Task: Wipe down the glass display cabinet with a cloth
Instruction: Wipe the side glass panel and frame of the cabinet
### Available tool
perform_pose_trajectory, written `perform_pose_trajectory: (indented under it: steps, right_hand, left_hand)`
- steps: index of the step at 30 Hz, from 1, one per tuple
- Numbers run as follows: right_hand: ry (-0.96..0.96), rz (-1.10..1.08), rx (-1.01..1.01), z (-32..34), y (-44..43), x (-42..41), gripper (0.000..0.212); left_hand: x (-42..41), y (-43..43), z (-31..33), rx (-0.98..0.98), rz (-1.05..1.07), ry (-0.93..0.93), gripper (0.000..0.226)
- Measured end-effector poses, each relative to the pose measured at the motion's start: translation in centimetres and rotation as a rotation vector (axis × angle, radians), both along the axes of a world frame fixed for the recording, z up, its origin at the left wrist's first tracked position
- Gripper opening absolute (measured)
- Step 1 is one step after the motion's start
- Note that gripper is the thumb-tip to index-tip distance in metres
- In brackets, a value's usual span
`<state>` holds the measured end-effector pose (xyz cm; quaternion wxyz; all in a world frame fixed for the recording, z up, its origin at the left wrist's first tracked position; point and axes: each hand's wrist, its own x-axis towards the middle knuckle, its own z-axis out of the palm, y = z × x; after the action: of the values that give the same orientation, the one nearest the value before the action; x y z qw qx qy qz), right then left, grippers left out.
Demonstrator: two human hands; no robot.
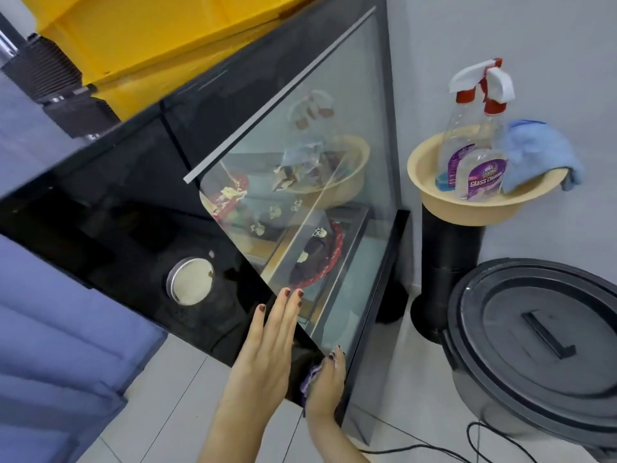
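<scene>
From the head camera, both forearms reach up from the lower edge toward the glass display cabinet [300, 182], which stands on the tiled floor [160, 396] beside a grey wall. The left hand [270, 342] lies flat and released, fingers straight and together, braced against the cabinet's black corner edge. The right hand [329, 382] reaches around that corner, fingers curled and pressing a purple cloth [310, 375] against the lower glass pane. To the right, a beige basin [434, 192] on a black stand holds spray bottles [477, 155] and a blue cloth [534, 155].
</scene>
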<state>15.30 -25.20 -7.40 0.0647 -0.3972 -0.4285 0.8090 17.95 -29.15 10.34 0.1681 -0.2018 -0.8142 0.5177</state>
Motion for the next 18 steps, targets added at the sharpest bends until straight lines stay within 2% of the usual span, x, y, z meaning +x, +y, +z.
perform_pose_trajectory:
  steps: [3, 5, 7, 8, 10, 12, 14, 18]
  right_hand:
    - [0.292, 0.038, 0.229, 2.8, -2.0, 2.3, 0.04]
    - [0.406, 0.059, 0.354, 2.4, -2.3, 2.9, 0.044]
    - [0.363, 0.088, 0.375, 0.3, -1.5, 2.3, 0.042]
    - [0.268, 0.084, 0.321, -1.0, -0.8, 1.5, 0.041]
    - [0.049, 0.081, 0.11, -2.8, 1.0, -0.4, 0.04]
    - [-0.032, 0.091, -0.039, -3.0, 2.8, -2.6, 0.038]
    - [0.019, 0.061, -0.011, -1.0, 4.4, -5.2, 0.034]
    - [0.27, 0.015, 0.308, 5.2, 5.3, -8.8, 0.04]
  left_hand:
    - [0.4, -0.1, -0.3, -0.078, -0.034, 0.028, 0.064]
    - [0.5, -0.1, -0.4, -0.06, -0.059, 0.014, 0.063]
    - [0.3, 0.1, -0.2, 0.031, -0.082, 0.012, 0.061]
    - [0.2, 0.3, -0.1, 0.089, -0.074, -0.003, 0.059]
    - [0.0, 0.7, 0.4, 0.226, -0.074, -0.043, 0.052]
    - [-0.1, 1.4, 0.8, 0.334, -0.104, -0.038, 0.051]
    - [-0.2, 2.0, 1.3, 0.354, -0.098, -0.035, 0.054]
    - [-1.0, 2.2, 2.3, 0.301, -0.011, -0.047, 0.054]
